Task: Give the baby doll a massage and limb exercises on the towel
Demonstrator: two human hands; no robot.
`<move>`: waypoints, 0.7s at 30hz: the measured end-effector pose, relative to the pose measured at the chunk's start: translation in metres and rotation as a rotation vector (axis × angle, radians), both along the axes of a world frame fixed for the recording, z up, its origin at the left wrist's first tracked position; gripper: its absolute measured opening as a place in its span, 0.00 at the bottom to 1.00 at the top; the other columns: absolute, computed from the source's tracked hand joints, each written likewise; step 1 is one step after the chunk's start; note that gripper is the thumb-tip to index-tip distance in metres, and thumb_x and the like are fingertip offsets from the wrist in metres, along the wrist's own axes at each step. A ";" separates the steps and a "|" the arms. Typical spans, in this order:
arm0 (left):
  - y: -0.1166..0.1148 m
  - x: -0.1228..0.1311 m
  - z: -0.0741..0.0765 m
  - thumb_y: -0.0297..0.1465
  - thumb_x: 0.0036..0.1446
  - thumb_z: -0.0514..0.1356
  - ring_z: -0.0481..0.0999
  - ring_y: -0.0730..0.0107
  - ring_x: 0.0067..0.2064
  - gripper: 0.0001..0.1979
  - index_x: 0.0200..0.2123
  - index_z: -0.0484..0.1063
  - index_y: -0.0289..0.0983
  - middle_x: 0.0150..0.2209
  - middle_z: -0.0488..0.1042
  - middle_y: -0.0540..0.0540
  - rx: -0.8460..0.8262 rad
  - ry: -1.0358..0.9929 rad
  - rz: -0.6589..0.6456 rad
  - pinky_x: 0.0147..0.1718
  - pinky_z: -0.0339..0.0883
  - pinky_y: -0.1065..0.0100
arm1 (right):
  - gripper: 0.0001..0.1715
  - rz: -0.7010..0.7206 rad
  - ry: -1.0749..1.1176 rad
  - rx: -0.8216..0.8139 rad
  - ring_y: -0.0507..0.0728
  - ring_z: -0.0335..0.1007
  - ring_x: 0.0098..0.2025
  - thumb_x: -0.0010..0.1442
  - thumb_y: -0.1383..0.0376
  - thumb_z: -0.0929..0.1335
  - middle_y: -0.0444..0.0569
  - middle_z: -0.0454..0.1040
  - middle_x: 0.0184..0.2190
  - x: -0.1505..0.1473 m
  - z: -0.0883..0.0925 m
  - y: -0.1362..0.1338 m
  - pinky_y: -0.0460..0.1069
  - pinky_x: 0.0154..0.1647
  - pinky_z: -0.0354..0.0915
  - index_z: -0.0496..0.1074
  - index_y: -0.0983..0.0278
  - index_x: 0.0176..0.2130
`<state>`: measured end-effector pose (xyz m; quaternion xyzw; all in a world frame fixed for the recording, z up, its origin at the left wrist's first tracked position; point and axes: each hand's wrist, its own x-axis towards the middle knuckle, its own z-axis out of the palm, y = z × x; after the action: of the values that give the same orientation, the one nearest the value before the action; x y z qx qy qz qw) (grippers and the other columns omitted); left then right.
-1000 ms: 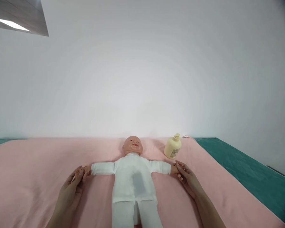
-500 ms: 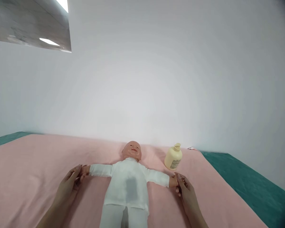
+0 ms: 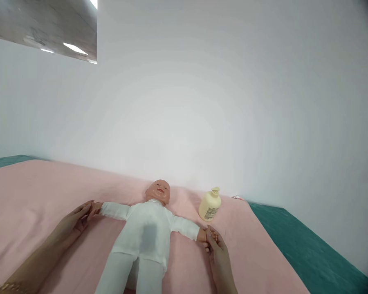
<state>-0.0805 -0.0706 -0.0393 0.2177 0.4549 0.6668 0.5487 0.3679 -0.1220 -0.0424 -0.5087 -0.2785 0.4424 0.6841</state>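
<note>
A baby doll (image 3: pixel 147 228) in white clothes lies on its back, its arms stretched out to both sides. A grey patch shows on the front of its top. My left hand (image 3: pixel 76 222) is closed around the doll's hand at the left. On the other side, my right hand (image 3: pixel 217 249) grips the doll's other hand between thumb and fingers. A pale yellow pump bottle (image 3: pixel 210 205) stands upright just beyond my right hand, apart from it. The doll's feet are out of the frame.
Beneath the doll is a pink cloth (image 3: pixel 257 261), spread over a green surface (image 3: pixel 294 228) that shows at both sides. A white wall (image 3: pixel 184 102) rises behind it. At the upper left hangs a shiny panel (image 3: pixel 43 24) with reflections.
The view has shifted and tilted, so the doll, bottle and both hands appear further left. Both hands keep their hold on the doll's hands.
</note>
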 end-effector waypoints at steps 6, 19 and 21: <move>-0.004 0.002 -0.007 0.23 0.58 0.60 0.80 0.67 0.38 0.10 0.43 0.76 0.36 0.39 0.79 0.43 0.007 0.007 0.041 0.33 0.78 0.72 | 0.37 -0.049 -0.147 -0.046 0.48 0.58 0.23 0.44 0.44 0.77 0.41 0.70 0.25 -0.007 0.006 -0.006 0.43 0.21 0.56 0.72 0.67 0.45; -0.002 0.003 0.001 0.33 0.44 0.71 0.78 0.65 0.32 0.15 0.36 0.77 0.35 0.35 0.80 0.43 0.026 0.023 0.071 0.28 0.74 0.72 | 0.31 -0.110 -0.263 -0.011 0.49 0.53 0.18 0.46 0.41 0.73 0.37 0.59 0.14 -0.001 -0.004 0.006 0.44 0.16 0.50 0.74 0.66 0.33; -0.001 0.005 0.003 0.32 0.48 0.69 0.76 0.67 0.29 0.10 0.33 0.76 0.33 0.30 0.78 0.43 0.030 -0.014 0.091 0.26 0.71 0.73 | 0.29 -0.110 -0.254 0.001 0.49 0.56 0.18 0.46 0.44 0.75 0.39 0.64 0.16 0.002 -0.007 0.008 0.44 0.16 0.53 0.74 0.65 0.35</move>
<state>-0.0759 -0.0717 -0.0363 0.2004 0.4503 0.6993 0.5178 0.3698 -0.1138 -0.0494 -0.5748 -0.3348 0.3360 0.6668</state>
